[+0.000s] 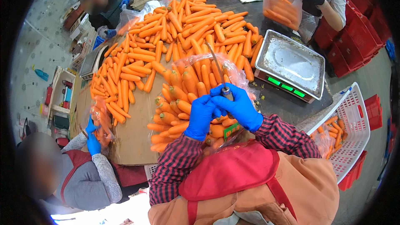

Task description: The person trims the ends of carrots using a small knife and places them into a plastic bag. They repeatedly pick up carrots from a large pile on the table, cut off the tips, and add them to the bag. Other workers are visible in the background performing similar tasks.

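Observation:
My right hand (241,107), in a blue glove, is closed round the handle of a knife (214,60). The thin, slightly curved blade points up and away over the carrots. My left hand (201,118), also in a blue glove, has its fingers curled and pressed up against the right hand. Whatever those fingers pinch, if anything, is hidden. Directly beneath both hands lies a clear plastic bag (250,86), spread wide and filled with carrots (179,92). Beyond it a big heap of loose carrots (141,56) covers the table.
A digital scale (291,64) with a wet metal tray stands to the right. A white basket (354,121) with bagged carrots is at the right edge. Co-workers handle carrot bags at left and far right; red crates (354,37) stack behind. Cardboard (135,135) covers the near-left tabletop.

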A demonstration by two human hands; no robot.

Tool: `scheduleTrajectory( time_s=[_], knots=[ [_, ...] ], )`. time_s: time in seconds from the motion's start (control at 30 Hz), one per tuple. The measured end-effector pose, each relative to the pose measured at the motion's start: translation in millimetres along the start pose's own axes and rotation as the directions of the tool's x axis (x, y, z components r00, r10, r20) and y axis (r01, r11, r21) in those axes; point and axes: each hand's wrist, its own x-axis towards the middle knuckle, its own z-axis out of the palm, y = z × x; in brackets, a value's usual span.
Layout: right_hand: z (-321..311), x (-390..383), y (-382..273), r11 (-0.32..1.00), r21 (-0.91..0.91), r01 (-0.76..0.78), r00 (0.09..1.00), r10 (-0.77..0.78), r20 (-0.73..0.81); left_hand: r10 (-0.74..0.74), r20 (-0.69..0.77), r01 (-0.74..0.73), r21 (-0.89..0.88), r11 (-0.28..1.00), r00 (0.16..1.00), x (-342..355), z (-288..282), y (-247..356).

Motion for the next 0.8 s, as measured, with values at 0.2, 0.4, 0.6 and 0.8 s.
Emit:
scheduleTrajectory(
  time_s=[0.2,0.4,0.6,0.8],
  knots=[
    [4,3,14,0.97,-0.166,0.175,0.984,-0.179,-0.008,0.008,-0.09,-0.022,-0.156,0.988,0.996,2,-4,-26],
    [-3,0,26,0.96,-0.216,0.178,0.984,-0.177,0.027,-0.006,-0.116,-0.018,-0.207,0.978,0.993,-5,8,-23],
    [1,5,28,0.939,-0.277,0.202,0.979,-0.205,0.02,-0.071,-0.196,0.01,-0.295,0.955,0.978,-4,12,-26],
    [-1,12,37,0.96,-0.262,0.097,0.995,-0.095,0.02,-0.074,-0.153,0.049,-0.164,0.985,0.986,-6,1,-27]
  ],
)
